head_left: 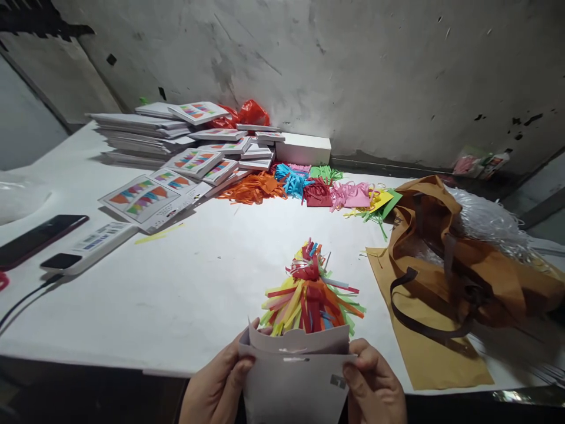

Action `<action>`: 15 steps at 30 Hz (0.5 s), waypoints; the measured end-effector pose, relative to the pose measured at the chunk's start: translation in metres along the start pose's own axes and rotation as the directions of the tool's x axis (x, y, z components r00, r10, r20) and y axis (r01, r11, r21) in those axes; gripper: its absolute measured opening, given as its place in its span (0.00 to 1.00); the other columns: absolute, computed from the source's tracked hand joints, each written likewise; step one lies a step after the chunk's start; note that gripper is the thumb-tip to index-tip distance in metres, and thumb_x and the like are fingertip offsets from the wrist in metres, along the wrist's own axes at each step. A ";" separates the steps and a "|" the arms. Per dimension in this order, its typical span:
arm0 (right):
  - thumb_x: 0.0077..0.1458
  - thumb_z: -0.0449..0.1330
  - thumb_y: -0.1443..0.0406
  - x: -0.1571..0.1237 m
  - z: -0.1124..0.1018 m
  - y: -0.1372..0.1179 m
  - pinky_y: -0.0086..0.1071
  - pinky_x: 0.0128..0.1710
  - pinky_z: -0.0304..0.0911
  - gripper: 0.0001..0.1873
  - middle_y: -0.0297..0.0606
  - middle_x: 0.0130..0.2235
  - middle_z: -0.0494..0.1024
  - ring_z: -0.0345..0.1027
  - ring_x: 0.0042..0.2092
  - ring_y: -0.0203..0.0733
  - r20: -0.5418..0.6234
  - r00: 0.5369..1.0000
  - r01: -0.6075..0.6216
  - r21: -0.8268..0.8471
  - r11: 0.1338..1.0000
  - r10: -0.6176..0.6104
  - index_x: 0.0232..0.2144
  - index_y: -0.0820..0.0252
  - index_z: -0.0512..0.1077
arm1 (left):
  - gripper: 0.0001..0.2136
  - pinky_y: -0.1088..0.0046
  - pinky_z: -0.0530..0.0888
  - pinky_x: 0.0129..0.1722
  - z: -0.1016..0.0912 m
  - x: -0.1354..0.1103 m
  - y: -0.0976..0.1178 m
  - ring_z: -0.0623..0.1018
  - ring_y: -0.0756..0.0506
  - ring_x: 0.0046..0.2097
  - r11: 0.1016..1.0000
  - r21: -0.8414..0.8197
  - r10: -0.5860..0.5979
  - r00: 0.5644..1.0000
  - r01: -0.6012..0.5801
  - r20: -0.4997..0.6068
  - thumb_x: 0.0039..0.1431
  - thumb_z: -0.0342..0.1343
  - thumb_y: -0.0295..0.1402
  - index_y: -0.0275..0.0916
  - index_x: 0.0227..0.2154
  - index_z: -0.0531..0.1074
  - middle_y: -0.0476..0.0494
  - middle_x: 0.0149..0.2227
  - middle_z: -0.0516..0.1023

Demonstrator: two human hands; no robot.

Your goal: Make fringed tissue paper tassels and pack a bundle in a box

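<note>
L hand + R hand on white carton, 1 per side nr the top; fingers pinching its edges, thumbs on near face. Carton's held at near edge of tabletop, flap up. Multicolor tassel bundle right behind it, tied nr far end; lower strips hidden by flap, can't tell if any are inside. Far side: row of paper tassels, orange/blue/dk red/pink etc. Far L: stacked printed packs. Near L: phone next to white device w/ cable. R: brown bag partly over tan paper.
</note>
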State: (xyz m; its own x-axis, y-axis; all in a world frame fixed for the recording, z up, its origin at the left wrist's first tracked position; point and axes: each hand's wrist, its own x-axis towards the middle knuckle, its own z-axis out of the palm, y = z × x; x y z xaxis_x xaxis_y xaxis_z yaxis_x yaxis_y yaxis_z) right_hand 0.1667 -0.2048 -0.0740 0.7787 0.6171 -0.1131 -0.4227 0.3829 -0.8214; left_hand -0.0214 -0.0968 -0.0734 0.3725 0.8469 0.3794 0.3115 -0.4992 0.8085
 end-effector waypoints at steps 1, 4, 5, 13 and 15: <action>0.41 0.77 0.59 0.001 0.000 -0.001 0.28 0.33 0.69 0.21 0.30 0.30 0.75 0.71 0.32 0.35 0.005 1.000 0.006 0.012 1.000 -0.006 0.23 0.58 0.67 | 0.18 0.73 0.80 0.46 -0.001 0.000 0.000 0.84 0.39 0.47 1.000 0.001 -0.003 1.000 0.003 0.006 0.66 0.53 0.45 0.42 0.50 0.79 0.41 0.49 0.83; 0.42 0.77 0.59 0.003 -0.002 -0.003 0.27 0.31 0.66 0.21 0.27 0.27 0.71 0.67 0.29 0.33 0.032 0.999 0.017 0.001 1.000 -0.017 0.24 0.57 0.66 | 0.15 0.75 0.80 0.45 -0.003 -0.001 -0.002 0.84 0.41 0.46 1.000 -0.008 -0.011 1.000 0.011 0.026 0.66 0.55 0.42 0.44 0.49 0.80 0.44 0.49 0.83; 0.42 0.77 0.58 0.002 -0.002 -0.003 0.27 0.31 0.66 0.20 0.27 0.27 0.71 0.67 0.29 0.33 0.018 1.000 0.011 -0.034 0.999 -0.011 0.26 0.56 0.69 | 0.15 0.75 0.80 0.44 -0.003 0.000 -0.002 0.84 0.41 0.46 1.000 -0.015 -0.013 0.999 0.013 0.030 0.66 0.55 0.42 0.44 0.49 0.80 0.44 0.49 0.83; 0.42 0.76 0.54 0.007 -0.005 -0.006 0.28 0.30 0.68 0.18 0.30 0.26 0.72 0.69 0.29 0.35 0.058 0.996 0.081 -0.153 0.985 -0.073 0.23 0.58 0.74 | 0.15 0.74 0.80 0.46 0.001 -0.001 0.001 0.83 0.40 0.49 0.987 -0.159 -0.030 0.999 0.033 0.016 0.64 0.58 0.39 0.45 0.52 0.78 0.43 0.50 0.83; 0.38 0.78 0.55 0.009 -0.015 -0.005 0.30 0.31 0.71 0.19 0.31 0.28 0.75 0.72 0.30 0.37 -0.074 0.995 0.049 -0.192 0.980 -0.064 0.26 0.57 0.74 | 0.16 0.74 0.80 0.46 0.008 -0.005 0.006 0.84 0.41 0.47 0.960 -0.271 -0.084 0.996 0.074 -0.024 0.64 0.59 0.38 0.46 0.54 0.76 0.43 0.49 0.83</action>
State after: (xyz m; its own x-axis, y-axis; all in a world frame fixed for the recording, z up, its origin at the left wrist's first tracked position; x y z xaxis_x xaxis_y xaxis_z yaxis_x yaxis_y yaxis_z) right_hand 0.1828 -0.2120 -0.0794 0.8361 0.5391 -0.1012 -0.2877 0.2738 -0.9178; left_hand -0.0151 -0.1057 -0.0742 0.3236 0.8901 0.3210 0.0896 -0.3665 0.9261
